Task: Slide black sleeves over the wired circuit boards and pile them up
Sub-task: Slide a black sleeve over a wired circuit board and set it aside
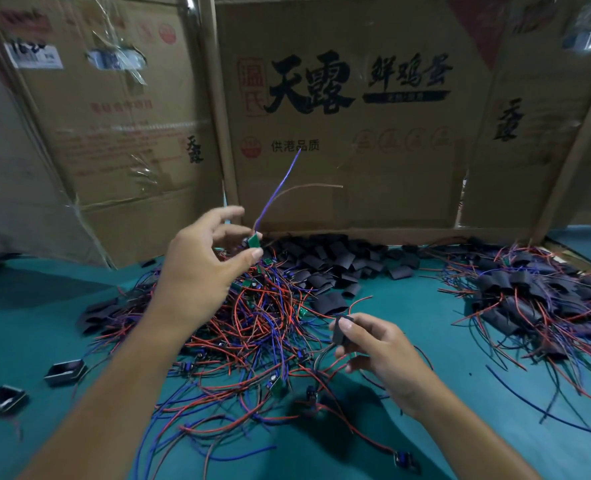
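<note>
Your left hand (202,268) is raised above the tangle of loose wired boards (252,327), thumb and fingertips pinching a small green circuit board (253,241) whose purple and brown wires (280,188) stick up toward the cardboard boxes (339,116). Your right hand (377,351), lower and nearer you, pinches a black sleeve (341,329) between thumb and forefinger, other fingers loosely curled. Empty sleeves (339,265) lie heaped by the box; sleeved boards (529,296) are piled at right on the teal table (408,296)
</note>
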### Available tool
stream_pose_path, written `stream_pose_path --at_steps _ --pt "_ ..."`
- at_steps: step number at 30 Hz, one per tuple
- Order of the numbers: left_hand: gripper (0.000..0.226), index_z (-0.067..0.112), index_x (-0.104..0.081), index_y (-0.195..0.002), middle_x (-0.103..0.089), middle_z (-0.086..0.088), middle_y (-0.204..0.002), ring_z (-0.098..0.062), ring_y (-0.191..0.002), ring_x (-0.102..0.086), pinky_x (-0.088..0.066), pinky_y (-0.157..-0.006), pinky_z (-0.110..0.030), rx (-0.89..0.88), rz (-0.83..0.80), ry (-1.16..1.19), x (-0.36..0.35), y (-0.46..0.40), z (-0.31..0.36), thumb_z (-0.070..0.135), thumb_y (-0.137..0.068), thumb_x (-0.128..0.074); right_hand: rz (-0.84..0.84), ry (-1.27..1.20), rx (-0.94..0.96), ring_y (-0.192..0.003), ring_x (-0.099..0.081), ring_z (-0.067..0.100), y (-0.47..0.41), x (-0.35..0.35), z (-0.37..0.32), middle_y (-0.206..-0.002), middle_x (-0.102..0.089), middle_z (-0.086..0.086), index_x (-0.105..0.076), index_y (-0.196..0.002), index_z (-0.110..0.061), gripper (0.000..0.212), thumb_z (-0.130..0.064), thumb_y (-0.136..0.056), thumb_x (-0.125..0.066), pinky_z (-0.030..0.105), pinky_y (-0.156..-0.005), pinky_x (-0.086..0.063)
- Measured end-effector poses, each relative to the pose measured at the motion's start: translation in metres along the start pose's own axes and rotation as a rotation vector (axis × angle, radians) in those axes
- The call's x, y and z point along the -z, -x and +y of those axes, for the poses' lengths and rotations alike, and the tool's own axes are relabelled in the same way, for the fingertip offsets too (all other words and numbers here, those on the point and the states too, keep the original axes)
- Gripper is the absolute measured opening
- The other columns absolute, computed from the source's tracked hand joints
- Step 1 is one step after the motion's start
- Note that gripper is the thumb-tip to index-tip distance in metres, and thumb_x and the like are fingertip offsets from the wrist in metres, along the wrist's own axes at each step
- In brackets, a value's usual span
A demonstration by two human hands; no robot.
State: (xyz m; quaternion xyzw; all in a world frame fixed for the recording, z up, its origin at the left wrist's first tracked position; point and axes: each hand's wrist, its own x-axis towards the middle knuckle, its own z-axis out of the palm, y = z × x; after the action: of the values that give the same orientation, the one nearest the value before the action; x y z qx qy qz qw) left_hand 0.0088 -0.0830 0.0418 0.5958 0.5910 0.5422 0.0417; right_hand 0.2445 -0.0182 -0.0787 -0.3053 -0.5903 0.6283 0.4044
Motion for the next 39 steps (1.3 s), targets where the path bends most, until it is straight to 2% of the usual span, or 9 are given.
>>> stream_pose_path --at_steps 4,9,13,19,23,27,32,36,39 --pt "0.027 0.019 -0.074 -0.098 -0.077 0.002 -0.088 -0.010 -0.080 -0.068 -0.055 -0.078 -0.024 0.079 -0.023 0.224 -0.023 0.022 -0.008 0.002 -0.078 -0.080 -0.107 -0.051 0.096 -0.091 -0.066 0.025 0.005 -0.007 -0.006 -0.101 -0.068 0.021 -0.069 -0.107 -0.005 0.030 -0.027 -0.086 -0.070 0.036 -0.069 -0.057" --pt "0.022 0.025 -0.077 -0.094 -0.074 0.013 -0.086 -0.003 -0.079 -0.068 -0.055 -0.076 -0.028 0.006 -0.024 0.056 -0.054 0.057 -0.014 0.007 -0.081 -0.079 -0.153 -0.071 0.160 -0.104 -0.063 0.031 0.011 -0.018 -0.009 -0.115 -0.067 0.023 -0.069 -0.110 -0.003 0.030 -0.022 -0.087 -0.065 0.051 -0.089 -0.055" --pt "0.037 0.013 -0.075 -0.106 -0.070 0.003 -0.104 -0.013 -0.095 -0.066 -0.051 -0.086 -0.030 -0.276 -0.125 -0.225 -0.074 0.074 -0.012 -0.008 -0.076 -0.076 -0.040 -0.196 0.156 -0.098 -0.063 0.029 0.010 -0.023 -0.010 -0.107 -0.066 0.028 -0.064 -0.110 0.005 0.035 -0.019 -0.086 -0.072 0.045 -0.084 -0.057" --pt "0.046 0.003 -0.073 -0.109 -0.069 -0.008 -0.109 -0.026 -0.092 -0.068 -0.054 -0.081 -0.034 -0.459 -0.204 -0.473 -0.086 0.086 -0.010 -0.011 -0.067 -0.081 0.089 -0.305 0.100 -0.094 -0.066 0.023 0.005 -0.021 -0.007 -0.103 -0.069 0.022 -0.071 -0.103 -0.001 0.041 -0.032 -0.077 -0.070 0.035 -0.077 -0.058" --pt "0.042 0.005 -0.070 -0.117 -0.067 -0.005 -0.108 -0.020 -0.095 -0.069 -0.058 -0.078 -0.034 -0.442 -0.260 -0.452 -0.088 0.094 -0.013 -0.003 -0.077 -0.078 0.176 -0.409 0.034 -0.086 -0.068 0.023 -0.001 -0.009 -0.009 -0.097 -0.071 0.023 -0.072 -0.094 0.002 0.040 -0.033 -0.075 -0.070 0.030 -0.071 -0.058" --pt "0.016 0.011 -0.071 -0.103 -0.064 -0.001 -0.095 -0.020 -0.088 -0.064 -0.056 -0.072 -0.038 -0.381 -0.316 -0.502 -0.090 0.096 -0.019 0.007 -0.087 -0.072 0.206 -0.485 0.034 -0.085 -0.069 0.021 -0.004 0.004 -0.013 -0.095 -0.071 0.019 -0.070 -0.093 0.002 0.037 -0.031 -0.077 -0.068 0.025 -0.067 -0.058" --pt "0.020 0.022 -0.072 -0.091 -0.065 0.007 -0.086 -0.018 -0.082 -0.062 -0.054 -0.070 -0.034 -0.417 -0.357 -0.584 -0.084 0.094 -0.026 0.028 -0.075 -0.084 0.213 -0.517 0.051 -0.083 -0.069 0.022 -0.006 0.011 -0.015 -0.092 -0.069 0.021 -0.068 -0.092 0.007 0.035 -0.025 -0.079 -0.066 0.024 -0.071 -0.059" --pt "0.034 0.029 -0.064 -0.112 -0.065 0.020 -0.108 0.002 -0.106 -0.056 -0.042 -0.094 -0.023 -0.093 -0.298 -0.159 -0.085 0.092 -0.016 0.046 -0.083 -0.064 0.013 -0.504 0.032 -0.084 -0.069 0.023 0.000 -0.003 -0.011 -0.098 -0.069 0.024 -0.069 -0.093 0.008 0.033 -0.022 -0.080 -0.065 0.026 -0.075 -0.059" --pt "0.030 0.024 -0.061 -0.111 -0.071 0.007 -0.100 -0.009 -0.092 -0.068 -0.055 -0.084 -0.031 0.277 -0.371 0.355 -0.098 0.092 -0.002 0.033 -0.083 -0.059 -0.154 -0.486 0.029 -0.086 -0.067 0.029 0.006 -0.012 -0.011 -0.105 -0.064 0.032 -0.063 -0.105 0.014 0.034 -0.017 -0.090 -0.063 0.031 -0.074 -0.057"
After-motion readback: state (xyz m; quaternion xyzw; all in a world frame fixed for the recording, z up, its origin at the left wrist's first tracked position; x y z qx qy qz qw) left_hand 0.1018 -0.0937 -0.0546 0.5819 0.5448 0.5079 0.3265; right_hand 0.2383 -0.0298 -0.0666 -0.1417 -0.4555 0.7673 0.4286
